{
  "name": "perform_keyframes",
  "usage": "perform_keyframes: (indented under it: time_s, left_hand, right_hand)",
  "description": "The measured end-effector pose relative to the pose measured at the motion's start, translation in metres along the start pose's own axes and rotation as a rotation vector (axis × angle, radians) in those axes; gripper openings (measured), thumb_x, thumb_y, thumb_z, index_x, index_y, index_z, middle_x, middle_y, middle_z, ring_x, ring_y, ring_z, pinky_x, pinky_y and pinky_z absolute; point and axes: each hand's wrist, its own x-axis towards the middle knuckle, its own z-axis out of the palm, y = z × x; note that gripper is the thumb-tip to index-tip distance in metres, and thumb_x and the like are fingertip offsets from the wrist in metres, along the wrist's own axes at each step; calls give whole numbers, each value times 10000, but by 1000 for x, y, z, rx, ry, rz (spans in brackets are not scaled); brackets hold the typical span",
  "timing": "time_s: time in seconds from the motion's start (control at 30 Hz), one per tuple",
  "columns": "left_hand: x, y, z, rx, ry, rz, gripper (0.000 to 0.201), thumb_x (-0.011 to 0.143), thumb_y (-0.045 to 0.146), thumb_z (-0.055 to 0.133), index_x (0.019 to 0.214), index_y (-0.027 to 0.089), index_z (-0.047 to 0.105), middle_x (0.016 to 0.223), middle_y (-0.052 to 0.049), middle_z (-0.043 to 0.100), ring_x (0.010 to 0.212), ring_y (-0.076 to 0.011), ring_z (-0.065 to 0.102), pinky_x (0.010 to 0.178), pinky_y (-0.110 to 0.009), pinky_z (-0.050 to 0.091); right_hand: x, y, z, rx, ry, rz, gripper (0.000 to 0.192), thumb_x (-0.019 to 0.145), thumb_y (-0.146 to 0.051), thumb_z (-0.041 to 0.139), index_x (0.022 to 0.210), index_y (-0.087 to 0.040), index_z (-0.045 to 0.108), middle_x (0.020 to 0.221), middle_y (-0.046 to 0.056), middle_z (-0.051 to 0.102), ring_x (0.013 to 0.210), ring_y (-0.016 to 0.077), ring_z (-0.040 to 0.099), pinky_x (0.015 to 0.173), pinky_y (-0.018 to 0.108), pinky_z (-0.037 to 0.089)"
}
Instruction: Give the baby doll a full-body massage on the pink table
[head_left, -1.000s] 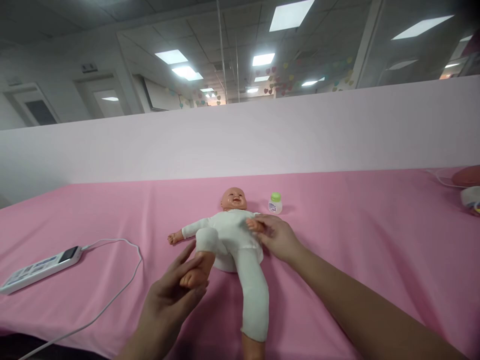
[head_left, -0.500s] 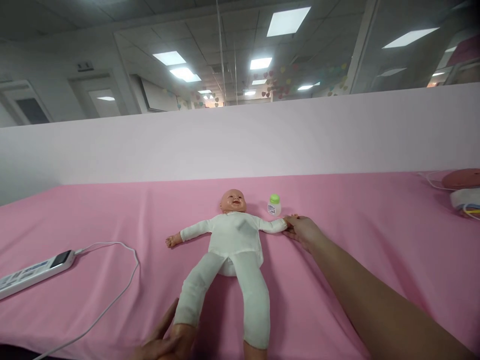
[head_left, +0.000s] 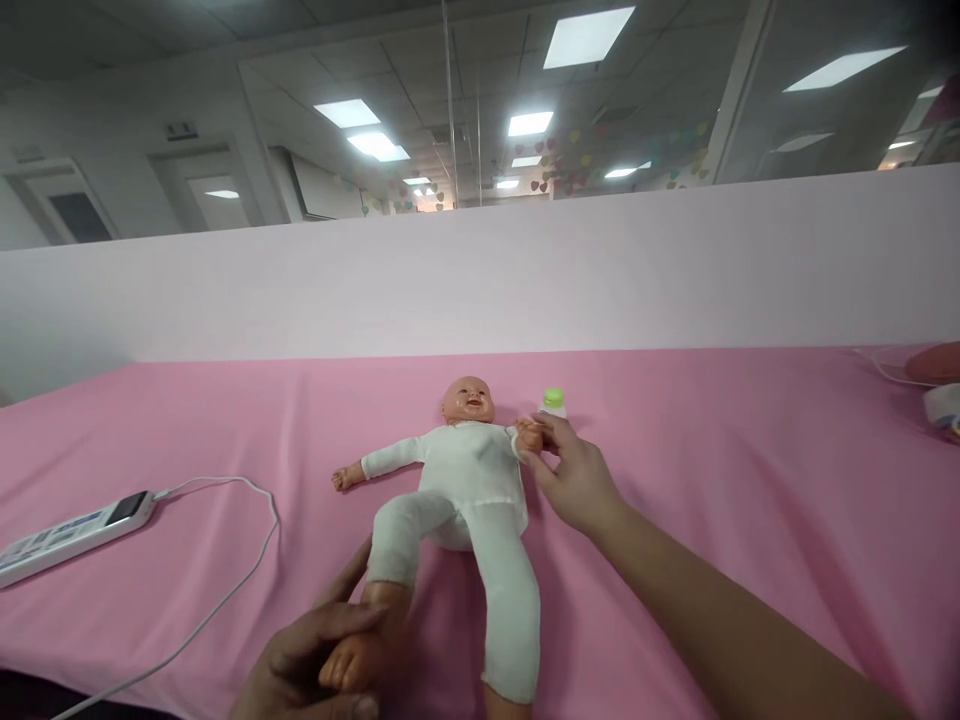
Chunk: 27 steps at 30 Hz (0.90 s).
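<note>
Baby doll in white fabric clothes with a smooth, glossy plastic head (head_left: 472, 465) lies on its back mid-counter, head toward the far side. Shirt and trousers look soft and matte, with small creases; bare hands and feet are shiny, moulded, toes and fingers shaped in. Left hand (head_left: 304, 655) is part closed around the doll's foot and ankle, that leg bent at the knee. Right hand (head_left: 577, 478) is nearly closed, thumb and fingers pinching the doll's small hand beside its shoulder. Other arm lies stretched out, other leg runs straight toward the near edge

Counter (head_left: 697, 430) is covered in pink cloth with soft folds. Squat bottle with a bright green cap (head_left: 553, 400) stands near the head, lower part blocked by the right hand. Long white device with a dark screen (head_left: 75, 535) sits on the left, thin white cable (head_left: 271, 520) looping across the cloth. Smooth white panel (head_left: 480, 285) behind, clear glass above it. Device print too small to read, bottle label mostly hidden
</note>
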Motion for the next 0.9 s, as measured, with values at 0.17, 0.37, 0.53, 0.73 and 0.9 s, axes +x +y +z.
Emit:
perform_keyframes:
  time_s: [0.17,0.37,0.53,0.73,0.9]
  left_hand:
    - [32,18,23,-2,-97,76,376,637,275,947,996,325,848,1493,-83,620,1505,-430,379,1168,-598,389]
    - [73,18,45,-108,-55,-7,423,593,231,965,995,294,851,1154,-79,766,1033,-302,726,840,-410,631]
    - [94,17,59,-157,-50,-71,431,567,255,984,977,238,855,1060,-98,761,826,-226,710,622,-281,601]
    - [70,17,50,-175,-17,-57,440,537,260,996,952,292,854,1197,-90,769,1199,-383,663,749,-355,643]
    - [22,8,22,-68,2,-6,420,573,279,976,969,340,850,1483,-43,634,1453,-429,461,1129,-540,464]
  right_hand:
    - [-8,-11,16,-104,-177,-230,271,890,-147,613,1140,-243,651,1103,54,745,1014,244,688,882,406,562]
    - [-9,-8,25,-148,-280,-499,321,885,-30,557,1103,-217,702,1143,75,740,1169,260,636,1076,466,496]
    - [-9,-5,30,-176,-294,-554,322,929,-54,543,1160,-197,716,1193,91,738,1212,261,625,1108,465,489]
    - [-8,-5,26,-88,-242,-449,358,849,-30,587,1133,-212,708,1137,74,749,1144,260,653,1044,471,522]
    - [-2,2,11,116,-79,-91,239,911,-266,650,1149,-272,669,1141,44,758,1041,235,708,927,431,583]
